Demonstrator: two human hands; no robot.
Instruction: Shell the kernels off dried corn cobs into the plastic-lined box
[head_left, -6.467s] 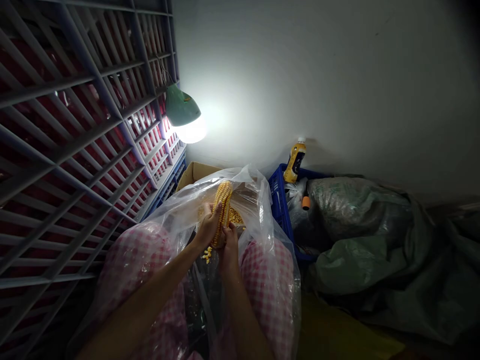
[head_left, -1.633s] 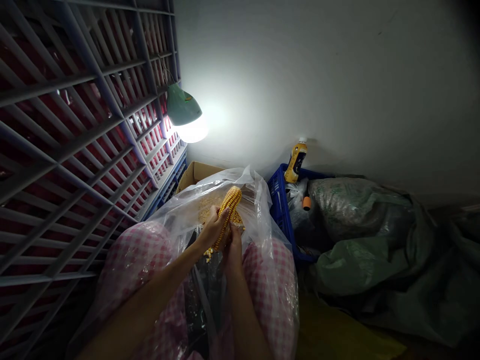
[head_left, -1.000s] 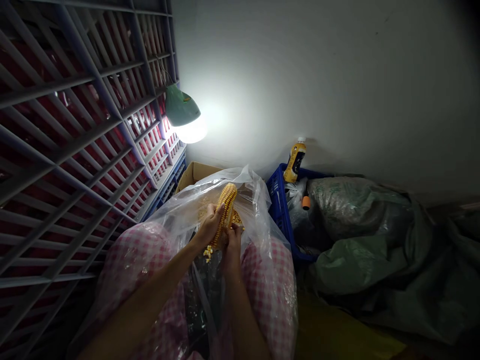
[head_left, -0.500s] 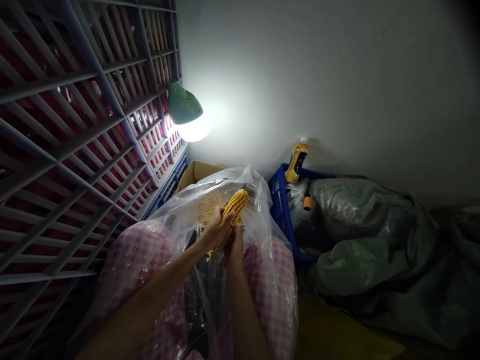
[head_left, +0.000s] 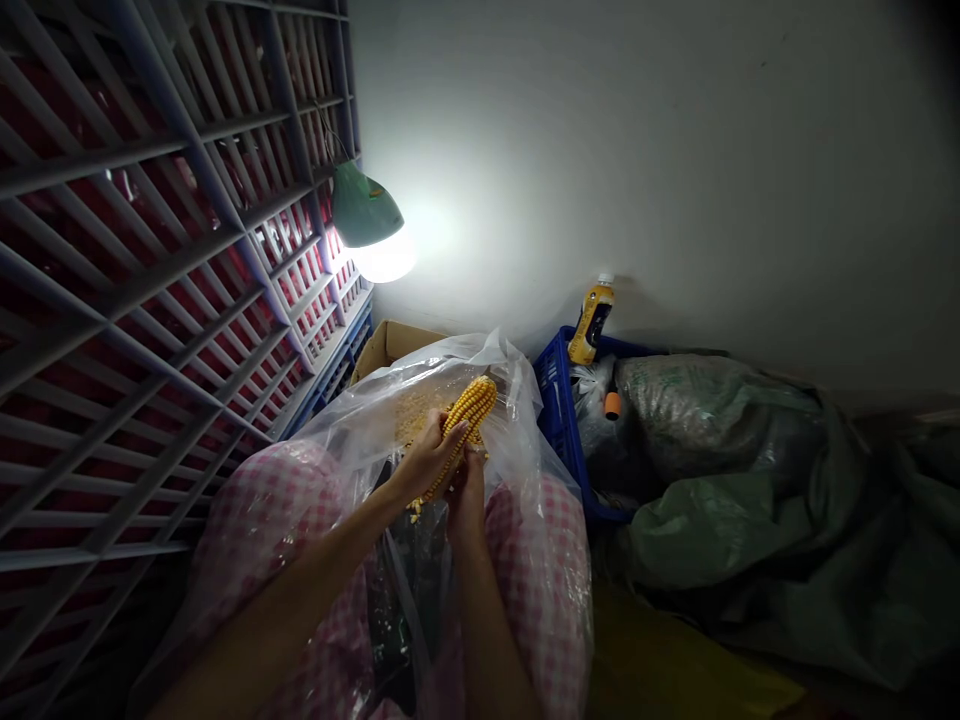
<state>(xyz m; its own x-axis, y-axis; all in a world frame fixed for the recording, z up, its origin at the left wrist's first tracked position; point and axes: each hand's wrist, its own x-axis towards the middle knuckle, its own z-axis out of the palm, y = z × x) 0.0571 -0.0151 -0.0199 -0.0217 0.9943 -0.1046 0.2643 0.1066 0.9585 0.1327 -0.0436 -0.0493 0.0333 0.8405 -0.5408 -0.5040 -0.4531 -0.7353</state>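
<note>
A yellow ear of corn [head_left: 474, 402] is held slanted in front of me, its tip pointing up and away. My left hand [head_left: 429, 458] wraps around its middle from the left, thumb lying along the kernels. Against its lower right side, my right hand [head_left: 469, 492] is closed, fingers pressed at the cob; what exactly they pinch is hidden. Below and behind the hands, a clear plastic bag [head_left: 517, 372] spreads over my lap, with loose corn kernels [head_left: 411, 412] inside. A few kernels cling near the cob's lower end.
A lit green lamp [head_left: 371, 215] hangs from stacked plastic crates [head_left: 217, 240] at left. Behind the bag stands a cardboard box [head_left: 401, 340]. To the right, a blue basket [head_left: 556, 385] holds a yellow bottle [head_left: 591, 322] and bags, beside green sacks [head_left: 720, 520]. A wall rises behind.
Both hands stay on the ear of corn, with only a slight shift of the right fingers. The whole view has moved a little.
</note>
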